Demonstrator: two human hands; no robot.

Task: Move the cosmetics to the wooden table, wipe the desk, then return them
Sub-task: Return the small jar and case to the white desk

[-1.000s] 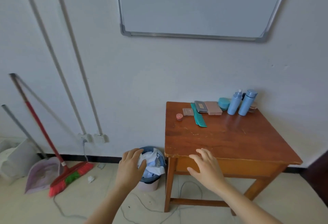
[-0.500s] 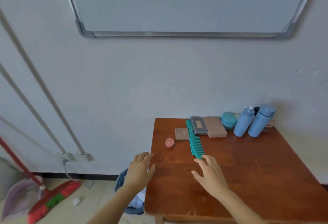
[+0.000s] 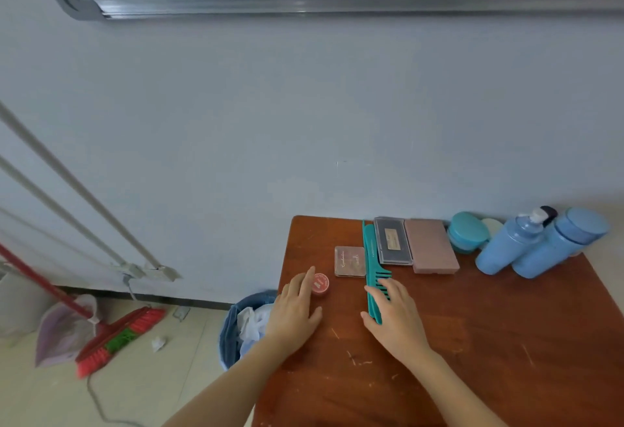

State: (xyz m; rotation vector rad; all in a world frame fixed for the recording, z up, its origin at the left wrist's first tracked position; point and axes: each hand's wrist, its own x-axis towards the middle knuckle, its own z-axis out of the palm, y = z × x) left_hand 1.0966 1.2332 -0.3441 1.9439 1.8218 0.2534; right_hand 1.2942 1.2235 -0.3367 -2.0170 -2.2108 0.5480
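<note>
Lying spread on teal comb, right hand grip; left hand flat, fingertip against red jar.

Two hands show, the left hand and the right hand, both bare; each runs back into a bare forearm, the left forearm and the right forearm, slim and smooth; both arms are uncovered right down to the bottom edge of the view; fingernails look short, though too soft to tell more.
</note>
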